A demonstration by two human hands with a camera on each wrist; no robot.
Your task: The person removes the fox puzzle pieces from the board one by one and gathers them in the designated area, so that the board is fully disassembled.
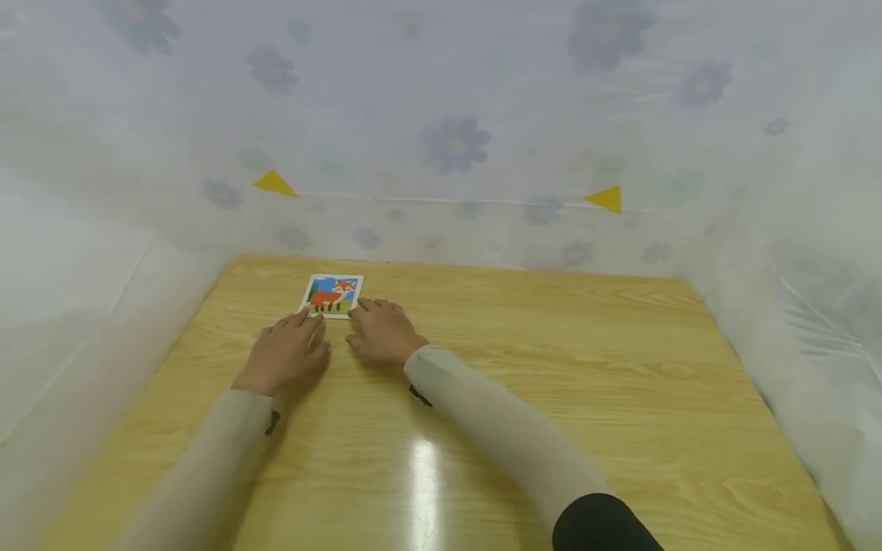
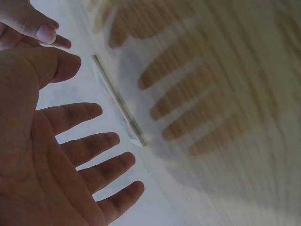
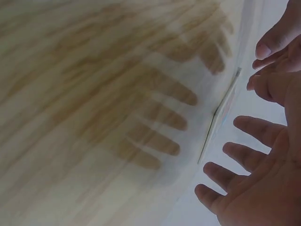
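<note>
My left hand and right hand are both relaxed, fingers spread and mostly straight, gripping nothing. The fox picture, an orange fox on blue and green inside a white border, is just beyond them, roughly between my two sets of fingertips. My left fingertips are at its near left corner, my right ones at its near right corner; whether they touch it I can't tell. From my right wrist its thin edge shows a slight bend partway along. Under my hands is the wood-grain table, glossy enough to mirror my fingers. Pale sleeves cover my arms behind both hands. Well beyond my hands hangs a flowered sheet, with one yellow triangle farther left and another well to the right
</note>
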